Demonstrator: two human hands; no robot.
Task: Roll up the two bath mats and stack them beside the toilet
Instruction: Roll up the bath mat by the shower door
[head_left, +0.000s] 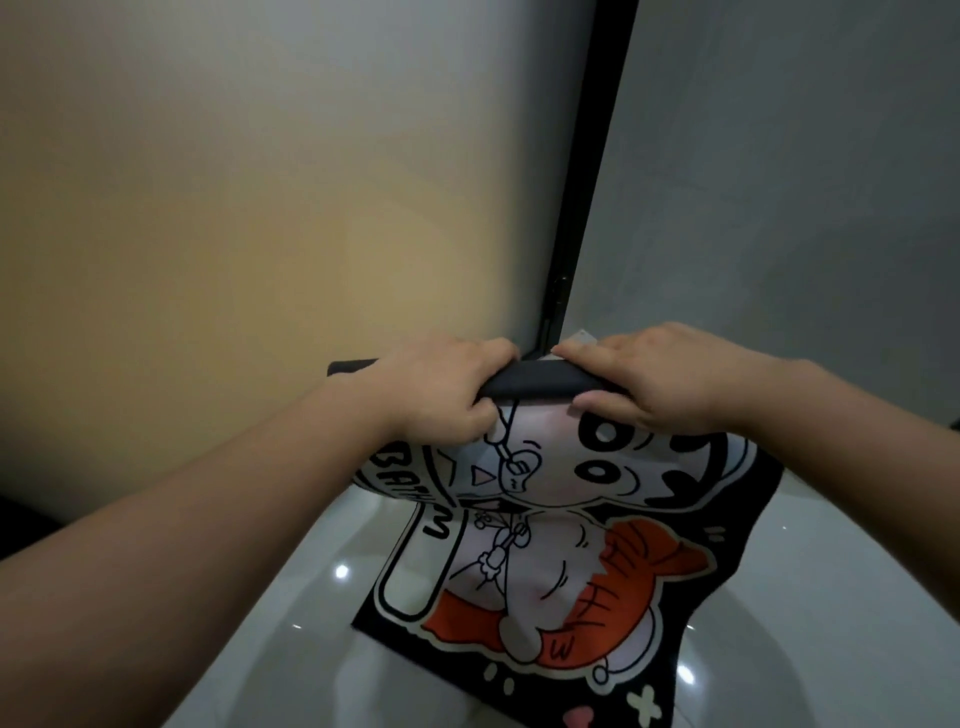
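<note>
A bath mat with a black border and a cartoon print in white and orange lies on the glossy floor, its far end lifted and curled over. My left hand grips the curled black edge from the left. My right hand grips the same edge from the right, thumb under the fold. The near end of the mat still rests flat on the floor. Only this one mat is in view; no toilet shows.
A cream wall rises behind the mat on the left. A black door frame runs up the corner, with a grey wall to its right. The glossy white floor reflects ceiling lights.
</note>
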